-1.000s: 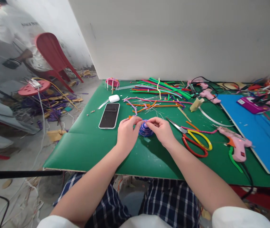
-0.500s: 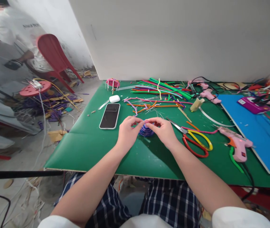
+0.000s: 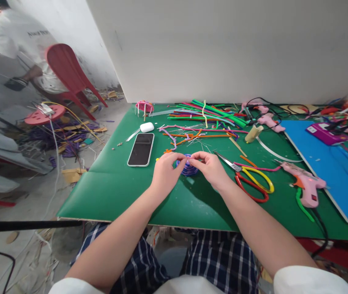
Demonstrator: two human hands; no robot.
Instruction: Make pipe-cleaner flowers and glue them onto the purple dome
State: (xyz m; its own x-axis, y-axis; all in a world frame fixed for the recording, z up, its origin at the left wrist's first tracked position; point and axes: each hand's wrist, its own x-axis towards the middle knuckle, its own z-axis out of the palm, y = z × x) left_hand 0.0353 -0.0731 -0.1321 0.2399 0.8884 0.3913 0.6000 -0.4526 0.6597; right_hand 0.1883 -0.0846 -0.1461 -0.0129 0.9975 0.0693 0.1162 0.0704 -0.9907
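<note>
A small round piece striped blue and purple point(image 3: 188, 168) sits between my hands over the green table. My left hand point(image 3: 168, 169) is closed in a pinch at its upper left edge. From the other side, my right hand point(image 3: 207, 165) pinches at its top, its fingertips almost meeting those of the left. What the fingertips hold is too small to make out. Just above my left hand shows a bit of orange point(image 3: 168, 151), with a yellow tip beside the knuckles.
Scissors point(image 3: 247, 177) with red and yellow handles and a pink glue gun point(image 3: 306, 183) lie to the right, near a blue board point(image 3: 329, 163). A phone point(image 3: 141, 150) lies left. Colourful pipe cleaners point(image 3: 210, 113) are piled behind. A person point(image 3: 23, 41) sits at the far left.
My hands have shifted very slightly, and more of the striped piece shows. An orange bit and a yellow tip have come into sight by my left hand.
</note>
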